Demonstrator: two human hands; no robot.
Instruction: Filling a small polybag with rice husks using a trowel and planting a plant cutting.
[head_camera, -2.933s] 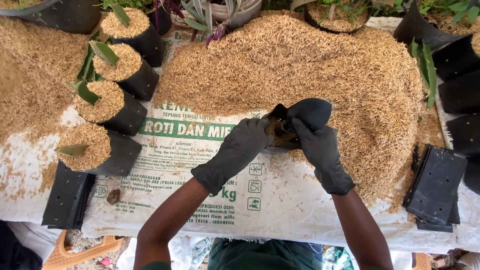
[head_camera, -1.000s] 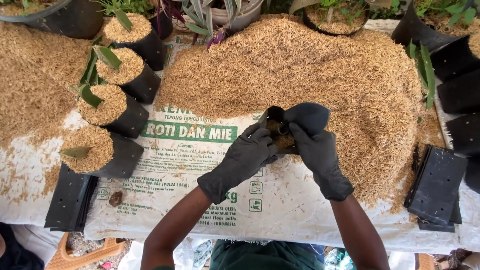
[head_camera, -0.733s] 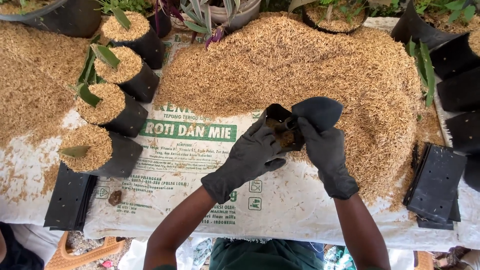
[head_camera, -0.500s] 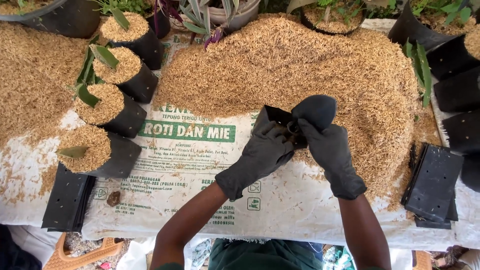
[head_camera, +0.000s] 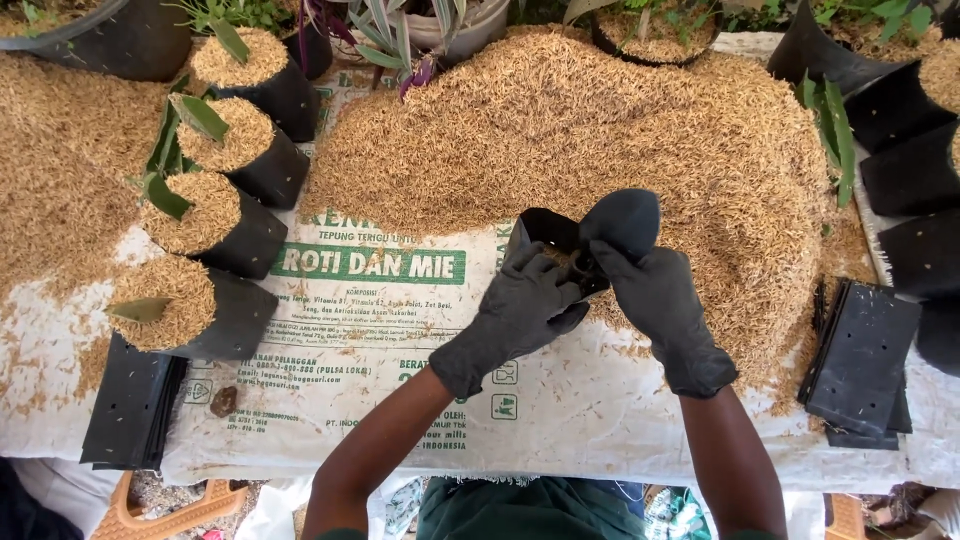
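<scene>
A soft black plastic grow bag (head_camera: 600, 225) sits at the near edge of a heaped mound of dry golden husk (head_camera: 600, 130) — its mouth pinched open by both gloved hands. The left hand (head_camera: 520, 305) grips the near rim; the right hand (head_camera: 655, 290) clasps the rounded side — beneath lies a white woven sack (head_camera: 400, 340) on the desk
</scene>
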